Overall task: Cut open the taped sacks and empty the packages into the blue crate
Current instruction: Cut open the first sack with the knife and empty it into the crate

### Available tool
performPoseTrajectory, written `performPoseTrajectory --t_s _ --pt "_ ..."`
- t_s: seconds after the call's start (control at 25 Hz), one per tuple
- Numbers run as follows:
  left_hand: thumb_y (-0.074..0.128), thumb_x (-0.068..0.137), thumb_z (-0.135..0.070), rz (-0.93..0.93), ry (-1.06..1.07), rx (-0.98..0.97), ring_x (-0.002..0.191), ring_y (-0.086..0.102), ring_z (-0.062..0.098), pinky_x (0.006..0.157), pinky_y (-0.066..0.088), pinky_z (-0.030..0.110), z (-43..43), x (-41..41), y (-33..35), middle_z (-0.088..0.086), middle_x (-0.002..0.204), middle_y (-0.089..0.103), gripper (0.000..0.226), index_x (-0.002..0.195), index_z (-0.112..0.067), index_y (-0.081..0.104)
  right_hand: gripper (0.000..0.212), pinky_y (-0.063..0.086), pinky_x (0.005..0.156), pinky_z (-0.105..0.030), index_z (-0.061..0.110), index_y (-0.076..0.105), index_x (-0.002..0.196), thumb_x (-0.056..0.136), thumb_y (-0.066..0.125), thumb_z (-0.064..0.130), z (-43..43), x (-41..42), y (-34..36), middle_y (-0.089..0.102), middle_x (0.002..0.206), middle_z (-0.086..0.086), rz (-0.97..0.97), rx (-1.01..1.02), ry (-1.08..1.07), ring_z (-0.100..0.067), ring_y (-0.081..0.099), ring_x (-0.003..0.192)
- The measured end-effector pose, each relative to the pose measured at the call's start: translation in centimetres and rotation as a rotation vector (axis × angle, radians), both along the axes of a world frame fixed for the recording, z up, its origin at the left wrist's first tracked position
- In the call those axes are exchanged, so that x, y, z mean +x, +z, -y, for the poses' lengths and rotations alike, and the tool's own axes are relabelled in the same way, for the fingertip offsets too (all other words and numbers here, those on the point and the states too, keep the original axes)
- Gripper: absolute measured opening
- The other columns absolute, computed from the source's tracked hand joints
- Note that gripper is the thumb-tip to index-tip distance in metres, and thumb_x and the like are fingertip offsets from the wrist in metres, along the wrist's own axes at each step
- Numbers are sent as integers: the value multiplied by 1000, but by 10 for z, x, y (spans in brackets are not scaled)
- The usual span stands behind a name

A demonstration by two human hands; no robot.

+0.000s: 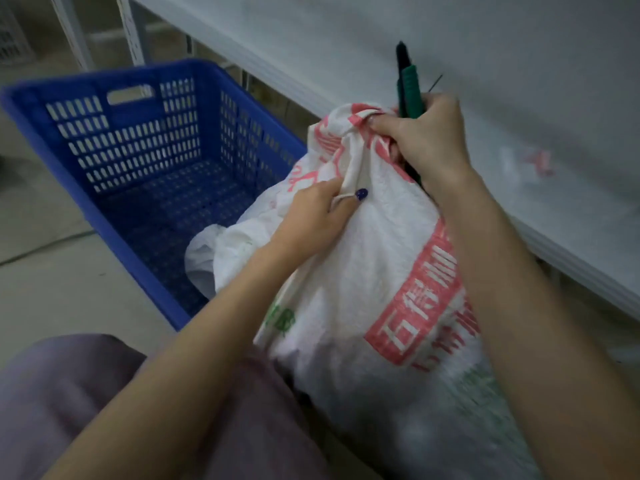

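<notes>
The lap (104,393), covered in mauve cloth, is lying nearest the camera, with both bare forearms reaching forward over it. One white woven sack (363,271) is standing against the lap, between the forearms, and leaning over the near corner of the crate (104,76).

The left hand (311,216) is gripping a fold of the sack on its left side, below the neck; the thumbnail is showing dark blue polish. The right hand (426,140) is clamping the bunched neck of the sack and, in the same grip, is holding one cutter (408,84). The cutter has a green body and a black tip, and it is pointing up, away from the sack. The two hands are sitting near each other but apart.

One blue perforated crate is standing on the floor (52,271), to the left of the sack. One white bundle (204,258) is lying inside its near corner. A white desk (381,46) is running along the right side.

A red band with white Chinese characters is crossing the sack, partly hidden by the right forearm. Green print lower down is too blurred to read.
</notes>
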State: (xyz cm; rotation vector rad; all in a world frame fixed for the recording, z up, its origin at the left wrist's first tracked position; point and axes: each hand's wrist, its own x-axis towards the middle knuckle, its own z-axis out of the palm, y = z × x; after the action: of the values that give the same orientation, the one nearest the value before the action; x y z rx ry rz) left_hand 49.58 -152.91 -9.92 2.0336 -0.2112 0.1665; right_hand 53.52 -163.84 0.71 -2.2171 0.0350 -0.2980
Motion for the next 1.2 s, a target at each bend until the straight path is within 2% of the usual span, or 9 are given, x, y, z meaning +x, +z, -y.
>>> performPoseTrajectory --t_s 0.2,0.28,0.48,0.6,0.72,0.84,0.92,1.04,1.2 --pt "46 97 -26 -316 -158 -104 77 50 19 59 34 13 -17 32 -38 4 81 59 27 77 -10 55 31 44 59 -28 23 50 59 72 78 25 -39 29 -43 53 60 6 -267 -87 49 -12 51 61" --pt "50 95 -26 -432 -120 -84 82 53 23 62 34 21 -25 29 -40 3 83 58 19 80 -13 50 31 42 58 -24 21 50 61 73 78 24 -54 32 -49 51 60 5 -421 -52 73 -11 49 59" --pt "62 79 -27 -653 545 -154 78 50 22 67 41 34 -32 -23 8 2 83 52 23 79 -12 44 29 39 53 -22 22 49 62 78 73 23 -66 27 -29 52 59 7 -623 -45 17 -7 50 54" --pt "60 85 -37 -634 311 -120 79 56 26 71 38 30 -12 -66 59 9 85 58 31 84 -6 55 25 39 49 -21 22 50 66 81 70 23 -66 17 -9 56 61 5 -685 -50 -28 -7 53 50" --pt "53 89 -47 -870 48 40 99 52 25 80 38 29 15 -75 94 13 102 51 49 104 0 56 14 41 46 -16 14 57 78 83 67 20 -63 4 7 62 65 0 -755 -52 -85 -4 57 47" --pt "43 97 -32 -1109 51 78 99 59 33 76 43 34 21 -55 105 17 93 58 38 97 2 60 12 43 45 -18 8 63 87 82 68 17 -62 -4 22 64 59 0 -819 -25 -100 -7 59 44" --pt "39 97 -19 -1101 9 182 92 59 37 69 38 34 15 -51 113 20 97 64 33 96 6 61 10 45 46 -18 11 62 87 81 68 16 -62 -6 32 64 57 1 -849 -20 -75 -6 59 42" --pt "41 95 -14 -1106 -19 160 74 49 33 71 41 37 3 -63 132 21 79 63 36 64 2 51 14 44 49 -16 14 57 88 81 70 15 -56 -4 47 63 64 3 -924 -40 21 -5 60 50" --pt "44 93 -12 -1105 -36 41 76 59 30 59 35 18 -2 -66 169 20 83 69 31 71 3 61 22 46 64 -16 12 63 98 82 72 24 -59 -3 61 65 87 -1 -901 -50 -23 -15 63 76"
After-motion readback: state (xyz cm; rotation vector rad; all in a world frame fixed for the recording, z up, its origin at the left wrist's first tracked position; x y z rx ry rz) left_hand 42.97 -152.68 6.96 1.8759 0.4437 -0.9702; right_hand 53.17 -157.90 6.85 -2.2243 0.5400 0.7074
